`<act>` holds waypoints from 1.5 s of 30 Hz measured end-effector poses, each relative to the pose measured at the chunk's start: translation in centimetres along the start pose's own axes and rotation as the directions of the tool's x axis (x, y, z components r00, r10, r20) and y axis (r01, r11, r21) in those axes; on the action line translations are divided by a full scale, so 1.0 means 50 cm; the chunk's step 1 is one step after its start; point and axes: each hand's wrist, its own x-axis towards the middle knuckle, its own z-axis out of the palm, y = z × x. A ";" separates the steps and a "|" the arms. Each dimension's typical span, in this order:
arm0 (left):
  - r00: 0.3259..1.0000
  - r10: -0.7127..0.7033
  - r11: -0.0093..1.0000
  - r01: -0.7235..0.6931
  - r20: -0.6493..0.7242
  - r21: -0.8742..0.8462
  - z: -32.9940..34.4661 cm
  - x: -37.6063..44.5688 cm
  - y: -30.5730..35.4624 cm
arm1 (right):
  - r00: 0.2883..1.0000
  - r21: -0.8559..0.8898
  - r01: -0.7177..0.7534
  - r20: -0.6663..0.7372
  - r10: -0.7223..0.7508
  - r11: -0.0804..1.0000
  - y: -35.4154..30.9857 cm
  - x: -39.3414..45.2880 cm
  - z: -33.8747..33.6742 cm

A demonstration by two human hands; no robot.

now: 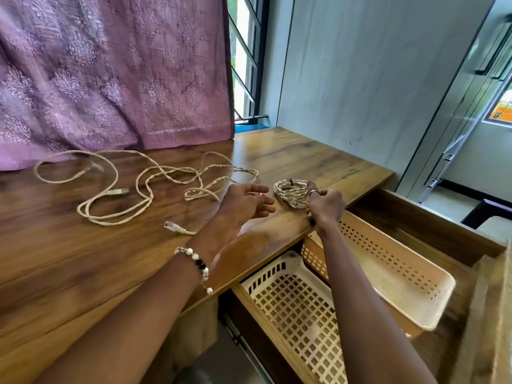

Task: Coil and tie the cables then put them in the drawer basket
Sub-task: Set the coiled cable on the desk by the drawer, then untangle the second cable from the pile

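— Coiled cable (291, 193) sits near the surface (83, 259) edge, the right hand (325, 207) gripping it with curled fingers.
— And the left hand (245, 202)?
— Fingers apart, beside it. Loose cable (133, 187) sprawls behind.
— Baskets?
— Tan basket (388, 275) and white basket (293, 306) lie in the open drawer (432, 234), nothing visible inside.

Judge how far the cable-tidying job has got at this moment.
Done: one coiled cable looks wound and tied. In hand: the right hand grips that coil on the desk edge, above the open drawer; the left hand is open beside it. Left: both baskets hold no cable, and the loose cable lies uncoiled.
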 end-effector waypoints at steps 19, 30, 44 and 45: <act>0.788 0.130 0.990 -0.068 -0.601 0.125 -0.444 -0.165 0.079 | 0.511 -0.180 0.828 0.631 -0.584 0.531 -0.234 -0.264 0.232; 0.764 0.216 0.955 -0.033 -0.609 0.296 -0.560 -0.225 0.003 | 0.477 0.009 0.855 0.381 -0.792 0.519 -0.272 -0.383 0.281; 0.538 0.702 0.709 -0.474 -0.466 0.521 -0.596 -0.254 0.024 | 0.171 0.539 -0.133 0.839 -0.516 0.832 -0.414 -0.516 0.312; 0.500 0.727 0.668 -0.356 -0.471 0.653 -0.600 -0.255 0.018 | 0.154 0.497 -0.156 0.866 -0.476 0.853 -0.416 -0.517 0.324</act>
